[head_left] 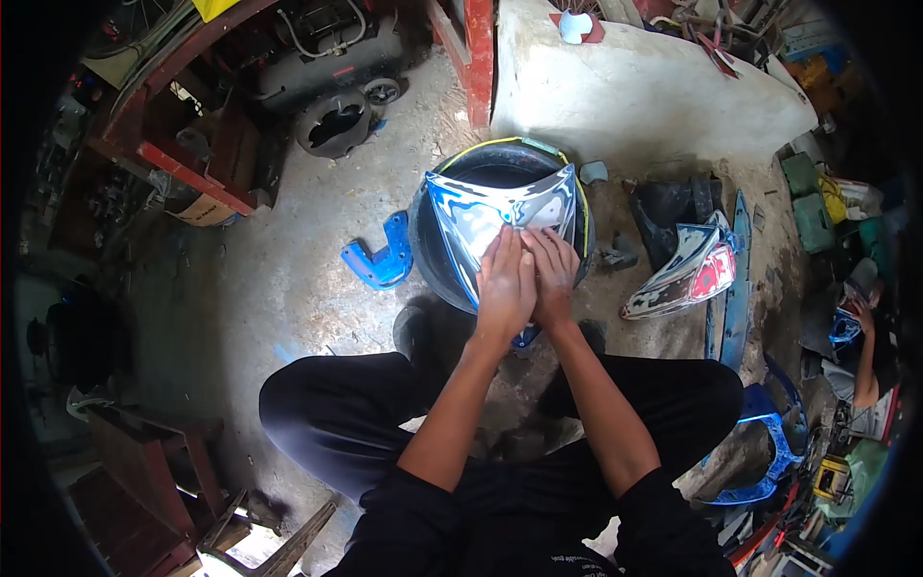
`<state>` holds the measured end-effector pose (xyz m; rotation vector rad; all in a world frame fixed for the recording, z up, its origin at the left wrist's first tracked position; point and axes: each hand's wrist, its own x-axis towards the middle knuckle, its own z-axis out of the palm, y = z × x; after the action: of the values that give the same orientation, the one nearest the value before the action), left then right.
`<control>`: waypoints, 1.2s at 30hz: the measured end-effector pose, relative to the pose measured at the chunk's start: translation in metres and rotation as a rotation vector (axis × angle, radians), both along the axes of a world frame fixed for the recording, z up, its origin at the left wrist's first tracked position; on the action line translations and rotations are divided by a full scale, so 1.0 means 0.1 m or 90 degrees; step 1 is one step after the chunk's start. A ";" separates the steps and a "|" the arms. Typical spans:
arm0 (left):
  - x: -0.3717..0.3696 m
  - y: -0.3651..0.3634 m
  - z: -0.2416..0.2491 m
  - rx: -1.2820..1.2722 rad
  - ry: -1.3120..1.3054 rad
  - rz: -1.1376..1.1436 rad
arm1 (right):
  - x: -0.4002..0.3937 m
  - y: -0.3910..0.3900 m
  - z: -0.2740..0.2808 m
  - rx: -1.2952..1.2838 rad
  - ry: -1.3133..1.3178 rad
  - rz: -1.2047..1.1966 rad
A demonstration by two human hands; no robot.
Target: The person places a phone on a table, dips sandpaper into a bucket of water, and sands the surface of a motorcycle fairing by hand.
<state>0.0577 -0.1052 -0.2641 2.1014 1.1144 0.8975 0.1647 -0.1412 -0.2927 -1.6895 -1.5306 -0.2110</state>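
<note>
A motorcycle fairing panel (pixel 481 212), patchy blue, white and grey with a wet-looking shine, lies across a round black tub (pixel 420 260). Both my hands rest on its lower middle, side by side and touching. Outstretched fingers of my left hand (pixel 507 279) press against the surface, pointing away from me. Close against it, my right hand (pixel 552 274) lies with its fingers slightly bent over the panel. Anything thin under the fingertips is hidden. Dark liquid (pixel 500 171) shows in the tub behind the panel's far edge.
Left of the tub lies a blue plastic piece (pixel 381 255). To the right sit another part-sanded fairing (pixel 683 274) and a long blue bar (pixel 740 279). A low white wall (pixel 635 91) stands beyond. Another person's arm (pixel 867 356) holds a blue part at far right.
</note>
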 end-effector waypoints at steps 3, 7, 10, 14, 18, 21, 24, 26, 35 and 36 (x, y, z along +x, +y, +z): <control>-0.12 0.10 -0.06 -0.006 -0.146 -0.026 | -0.01 0.02 -0.02 -0.036 -0.013 -0.038; -0.26 0.08 -0.09 -0.035 -0.165 0.014 | -0.02 0.03 -0.01 -0.026 0.001 -0.092; -0.23 0.04 -0.08 -0.096 -0.211 0.141 | -0.03 -0.04 0.10 -0.035 -0.014 -0.103; -0.14 0.05 -0.10 -0.103 -0.218 0.139 | -0.11 -0.09 0.22 0.010 -0.042 -0.086; -0.11 0.02 -0.07 -0.176 -0.244 0.112 | -0.31 -0.02 0.42 -0.107 0.347 0.102; -0.14 0.04 -0.07 -0.183 -0.279 0.136 | -0.26 0.00 0.32 -0.145 0.277 0.096; -0.24 0.03 -0.05 -0.193 -0.250 0.138 | -0.31 -0.04 0.16 -0.117 0.143 0.072; -0.31 0.07 -0.21 0.064 -0.111 0.249 | -0.35 -0.05 0.14 -0.088 0.106 0.045; -0.33 0.23 -0.33 0.040 0.105 0.349 | -0.36 -0.10 0.09 -0.187 -0.013 0.014; -0.35 0.28 -0.36 -0.037 0.153 0.334 | -0.35 -0.09 0.10 -0.187 -0.016 0.014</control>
<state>0.0228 -0.0772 -0.3001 1.9344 1.8484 0.8358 0.1292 -0.1499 -0.2827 -1.9007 -1.6611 0.0062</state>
